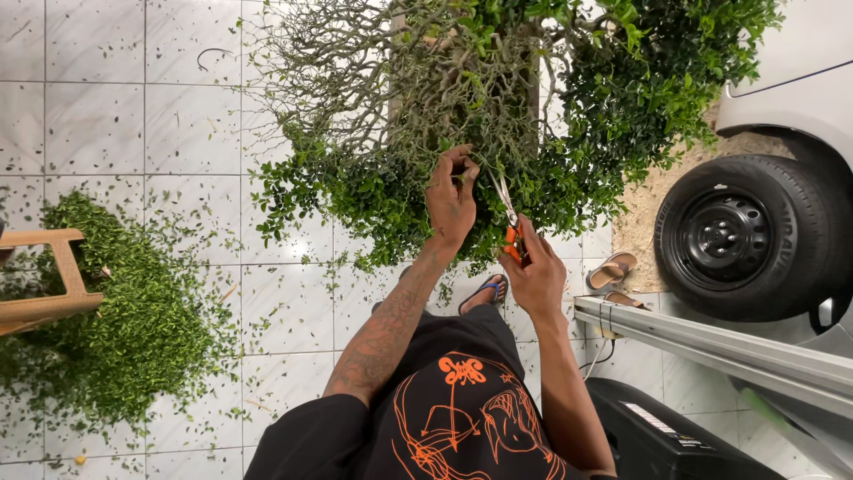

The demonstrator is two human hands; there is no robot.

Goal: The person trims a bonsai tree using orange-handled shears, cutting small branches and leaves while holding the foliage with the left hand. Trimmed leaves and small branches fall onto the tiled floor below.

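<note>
A dense green bush [498, 98] with bare grey twigs in its middle fills the top of the head view. My left hand [450, 197] pinches a thin twig at the bush's lower edge. My right hand [535, 274] grips orange-handled pruning scissors [508, 218], whose steel blades point up toward the twig beside my left fingers. Both forearms reach forward over my black shirt with an orange print.
A heap of cut leaves [115, 311] lies on the white tiled floor at left, beside a wooden stool [53, 276]. A car wheel [751, 236] stands at right, sandals [611, 271] next to it. A grey metal rail [711, 342] and a black box [662, 436] sit at lower right.
</note>
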